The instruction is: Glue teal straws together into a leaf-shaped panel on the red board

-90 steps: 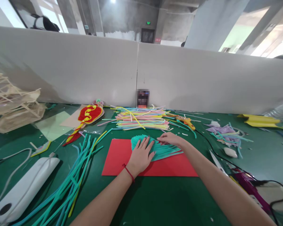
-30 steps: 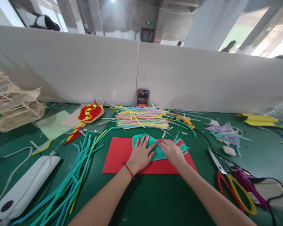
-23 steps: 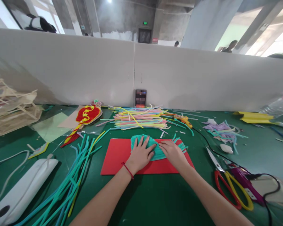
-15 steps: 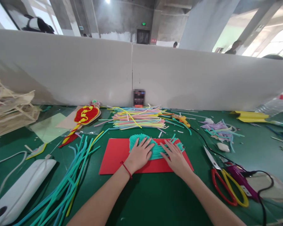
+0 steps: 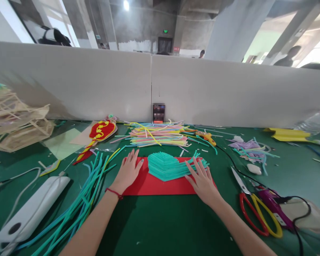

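A red sheet [image 5: 160, 189] lies flat on the green table, bearing a teal leaf-like shape [image 5: 164, 167] built from pipe cleaners laid side by side. Over the sheet's left end rests my left hand [image 5: 128, 171], fingers extended and apart from the teal shape. My right hand [image 5: 202, 180] lies with spread fingers on the right part of the shape, where loose strip ends [image 5: 201, 161] fan out past the fingertips. Neither hand grips anything.
Behind the sheet lies a pile of colored pipe cleaners [image 5: 157, 134]. Loose teal ones [image 5: 88, 192] and a white power strip [image 5: 33, 209] are at left. Scissors [image 5: 256, 209], a purple glue gun [image 5: 274, 206] and an orange-handled tool [image 5: 208, 137] are at right. A white partition [image 5: 96, 81] stands behind.
My left hand has slid left off the teal shape onto the red sheet's left end, uncovering the shape. My right hand stays in nearly the same place. The view has shifted slightly.
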{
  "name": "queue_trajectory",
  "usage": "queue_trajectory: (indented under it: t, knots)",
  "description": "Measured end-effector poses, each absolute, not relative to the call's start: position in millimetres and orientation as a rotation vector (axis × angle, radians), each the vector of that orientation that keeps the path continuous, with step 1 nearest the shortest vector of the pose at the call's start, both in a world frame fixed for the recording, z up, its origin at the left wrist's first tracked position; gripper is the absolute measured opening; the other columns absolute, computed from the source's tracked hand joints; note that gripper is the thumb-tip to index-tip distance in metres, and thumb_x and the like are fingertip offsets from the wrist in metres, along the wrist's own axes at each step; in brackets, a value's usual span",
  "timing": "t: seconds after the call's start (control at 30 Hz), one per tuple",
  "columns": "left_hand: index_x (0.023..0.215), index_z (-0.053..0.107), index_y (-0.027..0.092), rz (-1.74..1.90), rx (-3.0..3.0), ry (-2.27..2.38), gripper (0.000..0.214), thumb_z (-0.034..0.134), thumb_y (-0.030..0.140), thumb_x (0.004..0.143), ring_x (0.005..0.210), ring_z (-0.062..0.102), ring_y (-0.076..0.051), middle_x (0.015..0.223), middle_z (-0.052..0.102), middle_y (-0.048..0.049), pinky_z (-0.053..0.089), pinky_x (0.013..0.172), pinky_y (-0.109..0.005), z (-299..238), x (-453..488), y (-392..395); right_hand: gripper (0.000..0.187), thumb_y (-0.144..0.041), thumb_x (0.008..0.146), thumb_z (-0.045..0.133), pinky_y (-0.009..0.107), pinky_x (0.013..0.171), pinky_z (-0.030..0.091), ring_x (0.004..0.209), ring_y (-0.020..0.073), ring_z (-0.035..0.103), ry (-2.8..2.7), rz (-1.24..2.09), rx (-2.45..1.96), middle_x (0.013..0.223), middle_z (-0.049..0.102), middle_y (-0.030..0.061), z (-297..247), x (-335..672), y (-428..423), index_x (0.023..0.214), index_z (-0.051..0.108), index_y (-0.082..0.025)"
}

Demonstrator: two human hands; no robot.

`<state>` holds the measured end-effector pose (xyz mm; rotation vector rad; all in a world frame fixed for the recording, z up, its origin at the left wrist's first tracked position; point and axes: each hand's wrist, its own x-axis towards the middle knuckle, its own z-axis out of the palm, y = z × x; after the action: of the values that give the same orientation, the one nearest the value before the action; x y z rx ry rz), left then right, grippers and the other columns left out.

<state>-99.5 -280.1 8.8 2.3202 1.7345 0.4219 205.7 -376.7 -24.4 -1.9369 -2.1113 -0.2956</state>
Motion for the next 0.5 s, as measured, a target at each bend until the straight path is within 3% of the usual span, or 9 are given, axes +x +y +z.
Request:
queue_trajectory:
  t: [0.37, 0.5]
  knots:
    - [0.143, 0.035, 0.014, 0.356, 2.502, 1.823, 0.058, 0.033, 0.045, 0.094, 0.140, 0.028, -0.030, 0.149, 0.035, -0.0167, 0.027, 0.111, -0.050, -11, -101, -293, 0.051, -0.050, 0.096, 0.026, 0.057, 0.106, 0.032, 0.141, 0.0309, 0.024, -2.122, -0.275, -1.953, 0.155, 0.024, 0.0048, -43, 214, -373, 0.144, 0.033, -0.034]
    - [0.141, 0.036, 0.013, 0.393, 2.480, 1.745, 0.054, 0.036, 0.039, 0.094, 0.138, 0.031, -0.027, 0.147, 0.038, -0.0165, 0.030, 0.110, -0.047, 2, -107, -292, 0.051, -0.051, 0.096, 0.027, 0.057, 0.106, 0.032, 0.140, 0.0313, 0.026, -2.107, -0.297, -1.956, 0.154, 0.026, 0.0049, -45, 215, -373, 0.144, 0.034, -0.034]
